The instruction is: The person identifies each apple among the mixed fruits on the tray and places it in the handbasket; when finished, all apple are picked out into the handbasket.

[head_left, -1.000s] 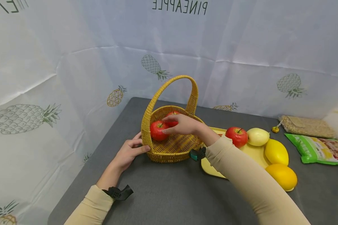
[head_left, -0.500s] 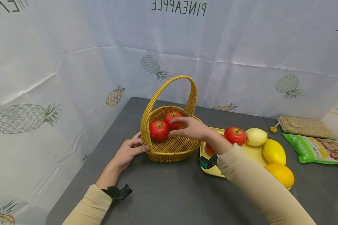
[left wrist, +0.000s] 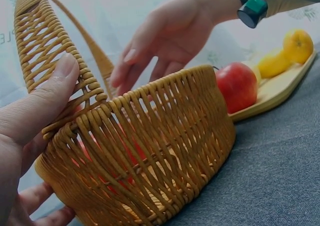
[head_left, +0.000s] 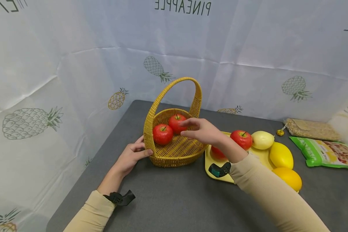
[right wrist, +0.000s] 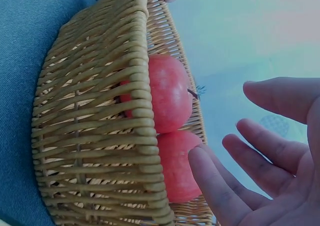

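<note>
A yellow wicker basket [head_left: 174,162] with a tall arched handle stands on the dark grey table. Inside it, two red apples [head_left: 162,134] lie side by side toward the left and back. My left hand [head_left: 130,158] holds the basket's left end, its thumb on the foot of the handle and its fingers lower against the wall in the left wrist view. Above the basket's right part hovers my right hand [head_left: 203,132], fingers spread and relaxed, with nothing in it. In the right wrist view the fingertips [right wrist: 200,161] overlap the nearer apple.
Right of the basket, a pale yellow tray [head_left: 261,154] bears two red apples [head_left: 241,139], a pale lemon [head_left: 263,140] and two yellow fruits [head_left: 281,155]. Farther right lie a green food packet [head_left: 326,152] and a tan pouch [head_left: 311,129]. A pineapple-print curtain [head_left: 243,42] hangs behind.
My right hand has let go of the left apple in the basket and drawn back to the right, fingers spread. The left hand keeps its hold on the basket.
</note>
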Demonstrator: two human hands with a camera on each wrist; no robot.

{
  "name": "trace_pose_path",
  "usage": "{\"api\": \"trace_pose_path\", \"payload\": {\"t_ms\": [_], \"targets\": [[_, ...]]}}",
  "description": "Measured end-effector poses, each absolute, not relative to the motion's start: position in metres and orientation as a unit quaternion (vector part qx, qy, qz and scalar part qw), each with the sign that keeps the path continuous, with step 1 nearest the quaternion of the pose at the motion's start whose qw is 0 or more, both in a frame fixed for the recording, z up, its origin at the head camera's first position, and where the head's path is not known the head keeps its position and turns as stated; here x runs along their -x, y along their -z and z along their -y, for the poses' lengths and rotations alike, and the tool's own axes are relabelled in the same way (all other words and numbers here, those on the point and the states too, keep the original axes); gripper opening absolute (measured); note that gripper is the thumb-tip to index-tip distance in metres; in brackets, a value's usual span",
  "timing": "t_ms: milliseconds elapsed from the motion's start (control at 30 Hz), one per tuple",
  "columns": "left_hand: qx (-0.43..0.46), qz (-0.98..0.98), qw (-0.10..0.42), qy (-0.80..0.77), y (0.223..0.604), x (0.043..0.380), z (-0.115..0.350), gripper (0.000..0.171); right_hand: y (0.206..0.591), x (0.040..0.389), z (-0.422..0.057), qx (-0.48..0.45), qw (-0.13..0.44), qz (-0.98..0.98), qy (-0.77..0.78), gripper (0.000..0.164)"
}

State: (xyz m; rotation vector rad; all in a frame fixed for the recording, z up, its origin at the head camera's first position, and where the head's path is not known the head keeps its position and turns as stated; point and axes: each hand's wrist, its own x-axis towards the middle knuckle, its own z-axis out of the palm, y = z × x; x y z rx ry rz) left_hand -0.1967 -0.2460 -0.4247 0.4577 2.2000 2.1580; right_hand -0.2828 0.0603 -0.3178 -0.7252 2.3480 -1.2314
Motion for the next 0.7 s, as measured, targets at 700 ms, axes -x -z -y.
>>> {"api": "trace_pose_path", "payload": {"t_ms": [700], "targets": [[-0.142,-0.708,0.018,-0.692,0.424,0.195,0.246,0.015,0.319,0.269,-0.096,0.218,0.18,-0.84,0.463,0.041]]}}
